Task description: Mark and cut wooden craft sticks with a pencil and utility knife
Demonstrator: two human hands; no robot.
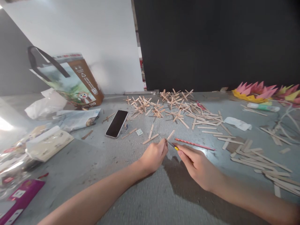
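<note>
My left hand (155,155) is closed in a pinch on a wooden craft stick (171,135), whose far end juts out past the fingers. My right hand (199,165) grips a craft knife (176,148) with a yellow part near its tip. The dark, thin blade points left and meets the stick at my left fingertips. Most of the knife's handle is hidden in the hand. A red patterned pencil (194,144) lies just beyond my right hand. Two loose sticks (150,139) rest in front of my left hand.
Star-shaped stick bundles (157,110) lie at the back, with loose sticks (260,159) scattered right. A phone (117,123) lies left of centre. Farther left are a carrier bag (75,81) and plastic packages (49,143). A pink-and-yellow paper crown (254,92) and glue stick (263,107) are far right.
</note>
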